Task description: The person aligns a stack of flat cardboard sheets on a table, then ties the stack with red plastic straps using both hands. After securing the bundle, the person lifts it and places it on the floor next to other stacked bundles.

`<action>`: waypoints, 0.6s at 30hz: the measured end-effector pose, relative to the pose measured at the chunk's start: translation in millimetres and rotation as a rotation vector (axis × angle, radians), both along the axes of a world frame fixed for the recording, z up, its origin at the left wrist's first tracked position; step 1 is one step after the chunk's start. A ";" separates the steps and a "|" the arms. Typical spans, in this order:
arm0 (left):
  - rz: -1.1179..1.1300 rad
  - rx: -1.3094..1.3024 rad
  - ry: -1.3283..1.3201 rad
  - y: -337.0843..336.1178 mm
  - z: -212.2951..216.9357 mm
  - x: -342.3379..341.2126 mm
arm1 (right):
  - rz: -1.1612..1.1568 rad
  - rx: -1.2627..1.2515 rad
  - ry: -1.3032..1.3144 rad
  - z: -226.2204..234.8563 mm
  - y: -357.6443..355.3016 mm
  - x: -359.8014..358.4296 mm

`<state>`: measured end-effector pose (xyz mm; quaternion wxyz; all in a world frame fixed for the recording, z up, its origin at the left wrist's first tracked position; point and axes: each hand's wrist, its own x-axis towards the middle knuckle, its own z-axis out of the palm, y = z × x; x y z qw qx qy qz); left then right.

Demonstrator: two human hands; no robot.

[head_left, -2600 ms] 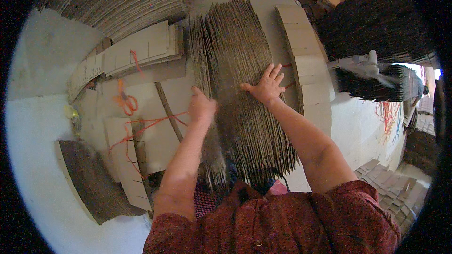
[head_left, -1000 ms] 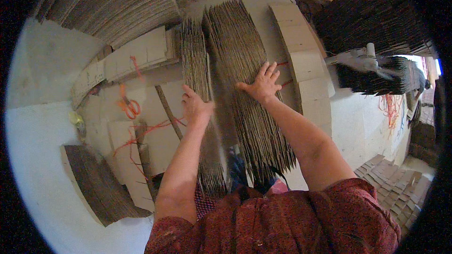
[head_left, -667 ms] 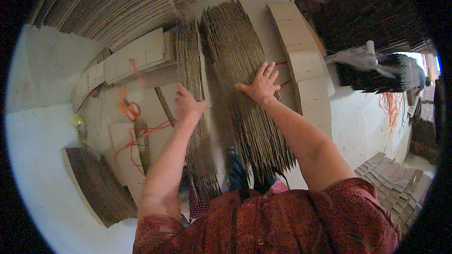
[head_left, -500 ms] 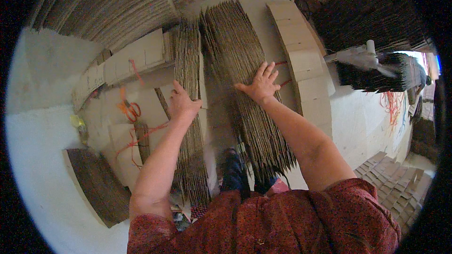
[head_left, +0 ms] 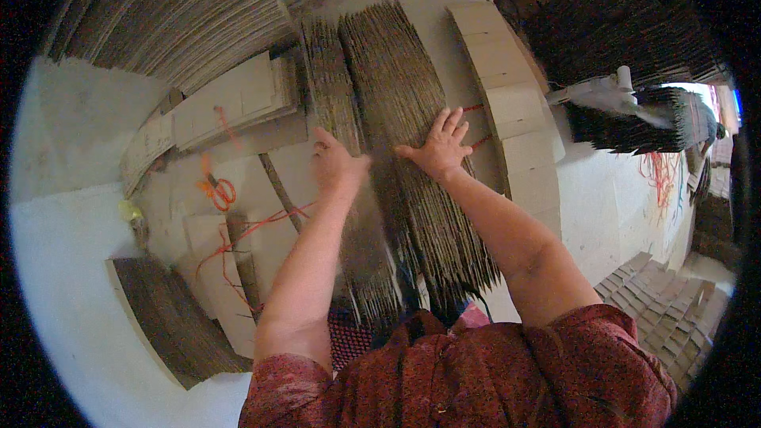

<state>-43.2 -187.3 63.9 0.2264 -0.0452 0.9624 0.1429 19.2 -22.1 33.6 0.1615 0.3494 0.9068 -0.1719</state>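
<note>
- Narrow cardboard stack (head_left: 330, 71) is being spanned by left hand (head_left: 342, 170), finger grip indeterminable
- Wide cardboard stack (head_left: 394, 67) is being touched by right hand (head_left: 441, 150), fingers spread

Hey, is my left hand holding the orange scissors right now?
No, the orange scissors lie to the left of your left hand, apart from it.

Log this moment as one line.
left hand: on narrower cardboard stack | right hand: spread on wider cardboard stack | orange scissors: at left
</note>
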 end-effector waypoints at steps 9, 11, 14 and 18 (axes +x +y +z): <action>-0.026 0.100 0.048 17.5 -12.7 11.7 | 0.002 0.014 -0.005 6.5 -0.9 -5.0; -0.072 0.089 0.115 6.6 -26.2 12.8 | -0.002 0.001 -0.003 8.7 -1.8 -6.6; -0.136 0.198 0.172 -13.9 -48.2 13.2 | -0.012 -0.002 0.009 7.4 -1.7 -7.0; -0.097 0.269 0.050 -24.9 -60.0 10.4 | 0.001 0.041 0.012 6.9 -1.2 -6.7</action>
